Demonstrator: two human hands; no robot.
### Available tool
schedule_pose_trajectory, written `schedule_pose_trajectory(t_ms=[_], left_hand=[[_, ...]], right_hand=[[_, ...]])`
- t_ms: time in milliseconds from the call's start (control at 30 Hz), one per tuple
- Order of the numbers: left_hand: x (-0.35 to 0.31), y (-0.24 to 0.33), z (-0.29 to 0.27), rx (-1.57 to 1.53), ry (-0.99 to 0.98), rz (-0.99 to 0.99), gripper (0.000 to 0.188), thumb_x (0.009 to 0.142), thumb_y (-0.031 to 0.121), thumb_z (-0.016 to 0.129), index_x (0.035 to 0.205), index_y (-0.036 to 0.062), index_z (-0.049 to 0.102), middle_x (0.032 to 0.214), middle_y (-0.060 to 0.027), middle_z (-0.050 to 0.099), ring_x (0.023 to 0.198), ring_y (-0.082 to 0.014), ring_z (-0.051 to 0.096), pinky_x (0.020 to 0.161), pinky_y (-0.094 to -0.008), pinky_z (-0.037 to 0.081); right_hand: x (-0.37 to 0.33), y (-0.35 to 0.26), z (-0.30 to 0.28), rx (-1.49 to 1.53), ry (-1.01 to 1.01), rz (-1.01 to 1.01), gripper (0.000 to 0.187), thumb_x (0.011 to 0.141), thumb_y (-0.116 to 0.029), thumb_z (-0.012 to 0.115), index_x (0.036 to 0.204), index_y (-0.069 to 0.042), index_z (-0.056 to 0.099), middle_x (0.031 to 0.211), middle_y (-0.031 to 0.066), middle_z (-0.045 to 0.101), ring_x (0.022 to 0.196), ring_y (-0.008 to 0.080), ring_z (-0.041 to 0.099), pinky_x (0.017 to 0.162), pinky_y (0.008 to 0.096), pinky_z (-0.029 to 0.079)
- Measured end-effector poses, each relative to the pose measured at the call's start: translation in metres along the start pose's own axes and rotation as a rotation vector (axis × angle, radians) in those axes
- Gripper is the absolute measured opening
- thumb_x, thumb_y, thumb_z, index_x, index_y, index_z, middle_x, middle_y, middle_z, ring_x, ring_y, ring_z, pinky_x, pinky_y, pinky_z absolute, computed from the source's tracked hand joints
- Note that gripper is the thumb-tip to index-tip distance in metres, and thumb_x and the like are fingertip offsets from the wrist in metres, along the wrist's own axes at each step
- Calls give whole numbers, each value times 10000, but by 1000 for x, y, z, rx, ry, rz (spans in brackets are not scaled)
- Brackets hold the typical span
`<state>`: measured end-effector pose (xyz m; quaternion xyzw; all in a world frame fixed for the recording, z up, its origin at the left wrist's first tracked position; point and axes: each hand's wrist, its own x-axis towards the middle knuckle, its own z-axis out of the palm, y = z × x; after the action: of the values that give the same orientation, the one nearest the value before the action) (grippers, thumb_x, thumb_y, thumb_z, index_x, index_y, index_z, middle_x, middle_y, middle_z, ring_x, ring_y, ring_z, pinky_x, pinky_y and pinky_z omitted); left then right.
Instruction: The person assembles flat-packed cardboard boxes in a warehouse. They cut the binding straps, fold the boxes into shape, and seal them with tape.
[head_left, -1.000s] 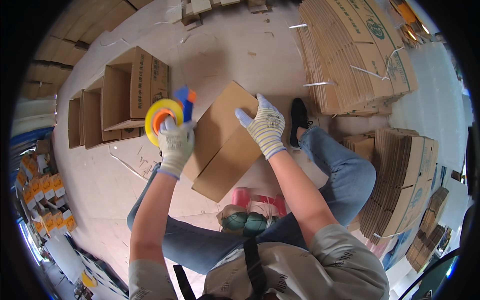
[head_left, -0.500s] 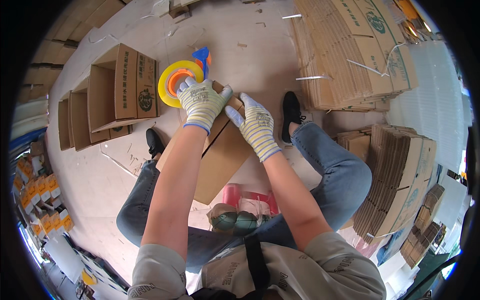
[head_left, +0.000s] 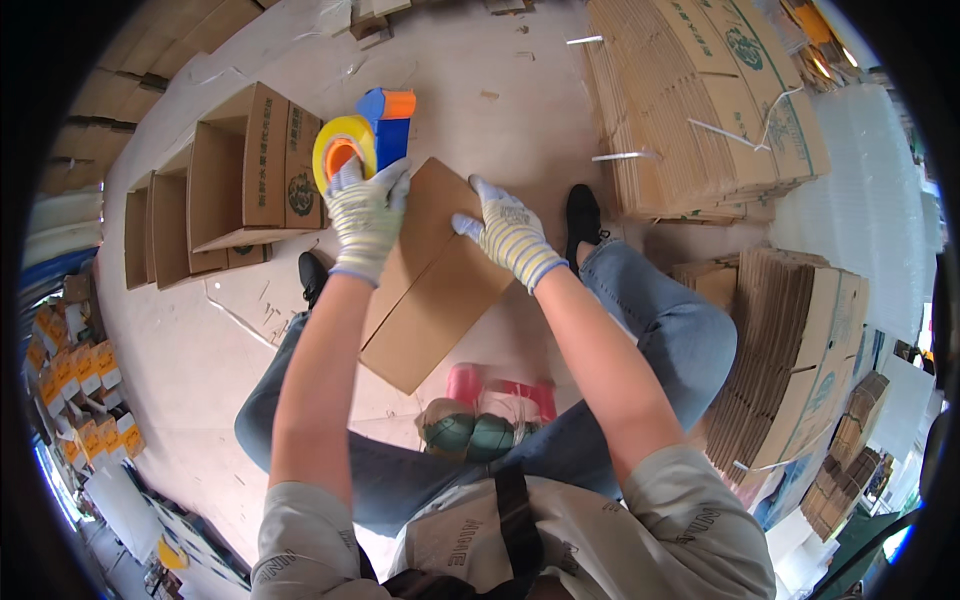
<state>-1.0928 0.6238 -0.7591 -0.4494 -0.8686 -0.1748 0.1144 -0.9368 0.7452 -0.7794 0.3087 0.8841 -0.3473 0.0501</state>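
Note:
A brown cardboard box [head_left: 437, 290] stands between my legs, its two top flaps meeting along a thin seam. My left hand [head_left: 367, 218], in a striped knit glove, grips a tape dispenser [head_left: 392, 132] with a blue body, an orange end and a wide roll of yellow tape. The dispenser is held up beyond the box's far left corner. My gloved right hand [head_left: 508, 234] lies against the box's far right edge, thumb stretched over the top and fingers along the side; it holds no tool.
Open cardboard boxes [head_left: 222, 185] lie on their sides at the left. Tall stacks of flattened cartons [head_left: 690, 110] and a second stack [head_left: 780, 350] stand at the right. A low stool with a red frame and green padding [head_left: 480, 425] is at my lap. Scraps lie on the floor.
My left hand has drawn left, off the box, carrying the tape dispenser, which has turned upright. The dark gap between the flaps has narrowed to a thin seam. My right hand stays at the edge.

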Motion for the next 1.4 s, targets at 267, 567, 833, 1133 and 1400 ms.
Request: schedule_pose_trajectory(t_ms=[267, 567, 833, 1133, 1400], left_hand=[[-138, -24, -122, 40, -350, 668, 433, 737, 110, 616, 1160, 190, 568, 1000, -112, 509, 899, -265, 527, 846, -457, 418], [-159, 5, -88, 6, -285, -62, 626, 557, 542, 746, 867, 23, 582, 762, -139, 579, 816, -331, 571, 1016, -475, 307], [-156, -28, -109, -1169, -207, -646, 519, 891, 459, 534, 1107, -11, 569, 1015, -46, 606, 854, -118, 568, 753, -251, 472], [-131, -24, -110, -902, -337, -732, 586, 842, 546, 550, 854, -36, 616, 694, 4, 545, 605, -63, 446, 528, -240, 393], [-131, -9, -113, -696, -362, -662, 632, 824, 570, 522, 833, -49, 651, 608, -81, 582, 568, -150, 546, 541, -310, 426]], right_hand=[[-8, -29, 2, -197, -17, 106, 654, 867, -444, 496, 1414, -181, 253, 1304, 137, 459, 1149, 314, 497, 916, 476, 401], [-7, -6, 46, -216, 331, -31, 588, 832, -403, 541, 1357, -209, 360, 1212, 102, 482, 1040, 275, 517, 900, 475, 373], [-9, -7, 46, -195, 347, -51, 581, 845, -408, 525, 1364, -210, 355, 1217, 101, 484, 1054, 277, 521, 912, 462, 383], [-12, -9, 44, -284, 563, -68, 512, 855, -393, 518, 1322, -210, 417, 1227, 91, 510, 1063, 290, 531, 889, 461, 414], [-55, -108, -32, 266, -182, -16, 754, 925, -554, 162, 872, 11, 659, 929, 235, 631, 933, 376, 592, 883, 436, 430]])
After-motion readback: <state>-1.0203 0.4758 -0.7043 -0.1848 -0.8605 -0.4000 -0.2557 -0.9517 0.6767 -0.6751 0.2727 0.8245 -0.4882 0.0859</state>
